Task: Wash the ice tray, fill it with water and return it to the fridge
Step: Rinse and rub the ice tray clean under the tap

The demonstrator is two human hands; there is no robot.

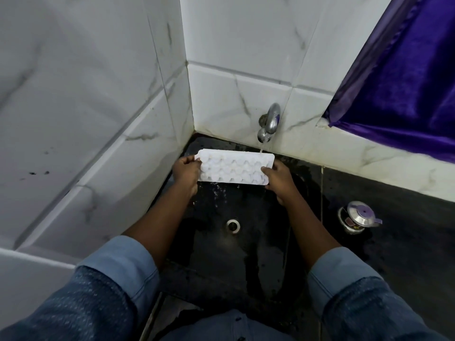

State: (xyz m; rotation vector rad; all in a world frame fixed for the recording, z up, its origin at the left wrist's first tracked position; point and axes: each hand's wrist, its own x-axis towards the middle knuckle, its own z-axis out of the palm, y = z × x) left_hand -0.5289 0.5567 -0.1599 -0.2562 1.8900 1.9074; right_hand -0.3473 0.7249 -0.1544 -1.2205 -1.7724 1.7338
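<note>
White ice tray (235, 169) is held over the black sink (248, 244), w/ its long side across the view. Its left end is gripped by the left hand (186, 171), thumb on top; its right end is gripped by the right hand (279, 179), fingers curled round the edge. A thin stream from the tap (269, 124) is met at the tray's far right corner. Drops are seen falling below the tray. A steel lidded pot (357, 217) is set on the counter to the right, well apart.

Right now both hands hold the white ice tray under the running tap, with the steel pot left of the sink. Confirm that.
One error: the head view shows the steel pot right of the sink, not left. The left hand and right hand do hold the white ice tray under the running tap.
</note>
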